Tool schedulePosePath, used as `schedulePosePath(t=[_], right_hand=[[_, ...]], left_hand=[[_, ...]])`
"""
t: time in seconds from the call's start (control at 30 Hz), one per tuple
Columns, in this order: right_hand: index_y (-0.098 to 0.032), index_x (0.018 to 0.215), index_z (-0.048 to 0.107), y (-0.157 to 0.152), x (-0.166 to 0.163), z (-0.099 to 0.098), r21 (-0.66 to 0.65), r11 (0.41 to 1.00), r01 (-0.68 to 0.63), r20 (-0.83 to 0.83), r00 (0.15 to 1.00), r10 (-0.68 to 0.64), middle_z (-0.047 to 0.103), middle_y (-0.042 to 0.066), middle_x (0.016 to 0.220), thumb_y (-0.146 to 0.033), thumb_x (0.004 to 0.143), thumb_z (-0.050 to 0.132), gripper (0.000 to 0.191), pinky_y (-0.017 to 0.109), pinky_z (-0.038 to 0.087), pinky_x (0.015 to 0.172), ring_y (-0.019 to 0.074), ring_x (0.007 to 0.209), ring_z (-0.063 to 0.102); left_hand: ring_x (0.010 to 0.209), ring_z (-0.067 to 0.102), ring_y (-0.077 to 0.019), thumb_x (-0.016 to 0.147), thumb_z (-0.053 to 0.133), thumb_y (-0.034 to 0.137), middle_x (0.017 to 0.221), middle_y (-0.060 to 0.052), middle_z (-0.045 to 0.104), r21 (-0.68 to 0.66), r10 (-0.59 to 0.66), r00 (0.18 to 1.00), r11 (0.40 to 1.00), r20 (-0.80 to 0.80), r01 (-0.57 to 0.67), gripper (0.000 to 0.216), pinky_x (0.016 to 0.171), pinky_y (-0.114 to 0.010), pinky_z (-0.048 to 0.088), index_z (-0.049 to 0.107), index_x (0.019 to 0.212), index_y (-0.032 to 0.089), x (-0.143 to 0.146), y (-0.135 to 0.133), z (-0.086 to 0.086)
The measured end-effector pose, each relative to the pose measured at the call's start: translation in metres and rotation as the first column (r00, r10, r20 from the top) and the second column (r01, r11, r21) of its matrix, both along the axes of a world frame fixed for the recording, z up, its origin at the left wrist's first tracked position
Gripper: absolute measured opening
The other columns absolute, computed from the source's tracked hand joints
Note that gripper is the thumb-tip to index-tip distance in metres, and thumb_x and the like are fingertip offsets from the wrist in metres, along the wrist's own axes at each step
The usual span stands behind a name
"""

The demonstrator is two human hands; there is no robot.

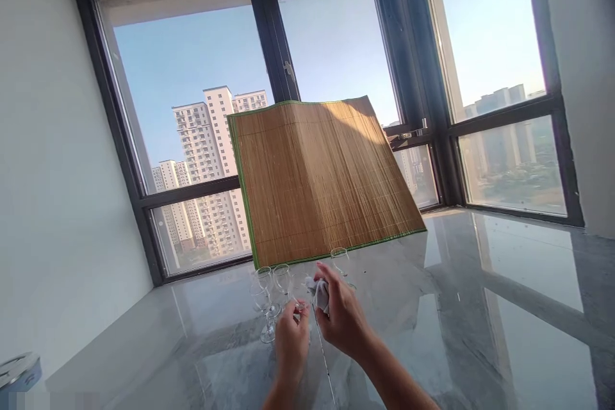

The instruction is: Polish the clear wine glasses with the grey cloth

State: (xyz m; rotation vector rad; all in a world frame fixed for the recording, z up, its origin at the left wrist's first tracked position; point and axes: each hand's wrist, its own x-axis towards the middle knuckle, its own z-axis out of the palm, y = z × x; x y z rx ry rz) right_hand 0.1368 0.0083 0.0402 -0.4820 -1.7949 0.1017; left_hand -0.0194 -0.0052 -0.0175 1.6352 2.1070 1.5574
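Note:
My left hand (291,336) is closed, its fingertips pinching a clear stemmed glass (301,305), most of which is hidden or hard to make out. A crumpled white-grey cloth (321,295) is bunched in the fingers of my right hand (346,314), just beside the left. Close to my left hand stand clear stemmed glasses, among them a front one (267,333) and one on the right of the cluster (282,278). Behind my right hand another clear glass (339,259) stands upright, its lower part partly covered.
A green-edged bamboo mat (331,186) stands propped against the dark-framed windows (266,25) behind the glasses. Glossy grey tile (398,346) reflects the window light. A blue-and-white container (22,371) sits at the lower left, beside a white wall (62,173).

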Motion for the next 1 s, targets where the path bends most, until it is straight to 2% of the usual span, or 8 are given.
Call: schedulePosePath(t=[0.23,0.37,0.53,0.63,0.73,0.8,0.87,1.0], right_hand=[[-0.022,0.139,0.033,-0.001,-0.003,0.0,-0.106,0.994,0.006,0.288,0.957,0.025,0.065,0.007,0.1,-0.005,0.07,0.05,0.073,0.032,0.046,0.072,0.024,0.092,0.06],[-0.023,0.13,0.045,0.01,-0.002,-0.005,-0.149,0.985,0.087,0.34,0.94,-0.031,0.064,0.006,0.095,-0.003,0.067,0.048,0.066,0.03,0.041,0.07,0.0245,0.093,0.057],[-0.022,0.122,0.046,0.04,0.006,-0.013,-0.423,0.906,0.019,0.032,0.999,-0.005,0.059,0.002,0.09,-0.005,0.064,0.047,0.061,0.027,0.04,0.068,0.0162,0.074,0.054],[-0.02,0.117,0.045,0.048,0.007,-0.016,-0.582,0.791,-0.188,-0.203,0.976,0.083,0.05,-0.004,0.075,-0.011,0.062,0.048,0.055,0.025,0.039,0.061,0.0141,0.063,0.048],[-0.02,0.118,0.042,0.044,-0.001,-0.019,-0.626,0.693,-0.358,-0.304,0.93,0.206,0.047,-0.006,0.073,-0.013,0.06,0.048,0.059,0.024,0.037,0.056,0.0131,0.06,0.045],[-0.02,0.119,0.042,0.038,-0.009,-0.022,-0.594,0.708,-0.381,-0.313,0.921,0.232,0.047,-0.006,0.073,-0.012,0.06,0.048,0.06,0.023,0.038,0.057,0.0126,0.061,0.045],[-0.021,0.12,0.042,0.032,-0.016,-0.026,-0.522,0.781,-0.342,-0.287,0.933,0.216,0.046,-0.006,0.074,-0.011,0.062,0.049,0.059,0.024,0.039,0.059,0.0124,0.062,0.044],[-0.023,0.124,0.043,0.026,-0.018,-0.03,-0.357,0.913,-0.196,-0.136,0.978,0.157,0.054,-0.003,0.082,-0.007,0.065,0.048,0.06,0.025,0.042,0.067,0.0137,0.068,0.05]], left_hand=[[0.082,0.066,-0.0194,0.089,0.05,0.017,0.091,-0.006,0.072,-0.162,0.115,0.91,0.968,-0.398,-0.193,0.021,0.066,-0.025,0.038,0.071,0.086,0.021,0.011,-0.015,0.012],[0.081,0.065,-0.0162,0.087,0.05,0.01,0.09,-0.002,0.071,-0.152,0.056,0.867,0.977,-0.496,-0.15,0.027,0.066,-0.023,0.035,0.073,0.092,0.024,0.013,-0.017,0.013],[0.08,0.065,-0.0156,0.092,0.047,0.016,0.089,-0.001,0.071,-0.116,-0.007,0.921,0.992,-0.39,-0.042,0.028,0.066,-0.022,0.035,0.074,0.089,0.025,0.012,-0.018,0.013],[0.082,0.066,-0.0195,0.096,0.045,0.031,0.09,-0.004,0.073,-0.117,-0.011,0.977,0.993,-0.215,-0.014,0.03,0.067,-0.024,0.038,0.074,0.091,0.024,0.01,-0.018,0.014],[0.084,0.067,-0.0216,0.094,0.048,0.039,0.09,-0.006,0.075,-0.124,-0.02,0.994,0.992,-0.107,0.007,0.031,0.069,-0.026,0.039,0.074,0.092,0.022,0.008,-0.016,0.013],[0.074,0.065,-0.0193,0.094,0.047,0.038,0.078,-0.004,0.074,-0.167,-0.032,0.995,0.986,-0.091,0.017,0.034,0.064,-0.026,0.037,0.073,0.081,0.02,0.008,-0.013,0.012],[0.064,0.062,-0.0165,0.096,0.045,0.036,0.068,-0.003,0.07,-0.221,-0.039,0.995,0.975,-0.092,0.018,0.038,0.06,-0.026,0.033,0.07,0.072,0.019,0.009,-0.011,0.011],[0.068,0.063,-0.0168,0.096,0.046,0.034,0.074,-0.004,0.072,-0.276,0.02,0.984,0.959,-0.179,-0.069,0.034,0.059,-0.026,0.031,0.07,0.077,0.02,0.011,-0.011,0.011]])
